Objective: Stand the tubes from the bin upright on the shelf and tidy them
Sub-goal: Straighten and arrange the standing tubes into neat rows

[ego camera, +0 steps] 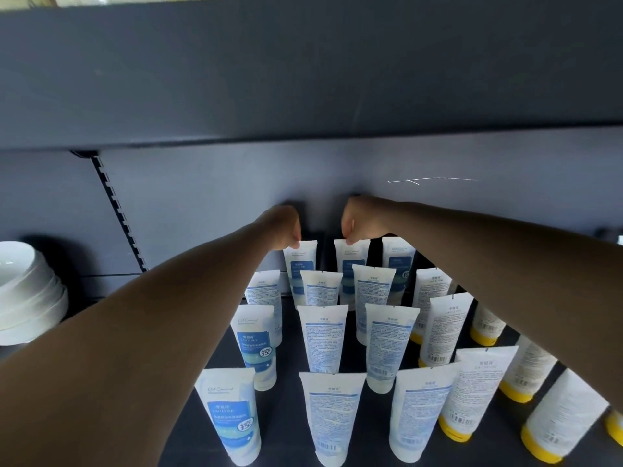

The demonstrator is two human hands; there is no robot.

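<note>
Nearest the camera, a front row of white tubes standing cap-down on the dark shelf [290, 433]: a blue-labelled tube [232, 416] at left with its front facing out, then two turned to show printed backs and barcodes [332, 417], and yellow-capped tubes [470, 389] leaning off to the right. Behind these, further rows of the same white tubes, upright and close together, most showing small-print backs, one with its blue label forward [256, 342]. Both bare forearms stretched over the rows toward the rear of the shelf. At the back row, left hand [283, 227] with fingers curled, pinching the crimped top edge of the rear left tube [300, 264]; right hand [354, 220] likewise curled, pinching the top edge of the rear middle tube [351, 264]; a third blue-labelled tube [398, 264] just beside, untouched. At far left, on the neighbouring shelf section, a stack of white bowls [27, 291]. Beyond the hands, the grey back panel [219, 183], a slotted upright [114, 210] at left, and the underside of the shelf above [303, 72].
</note>
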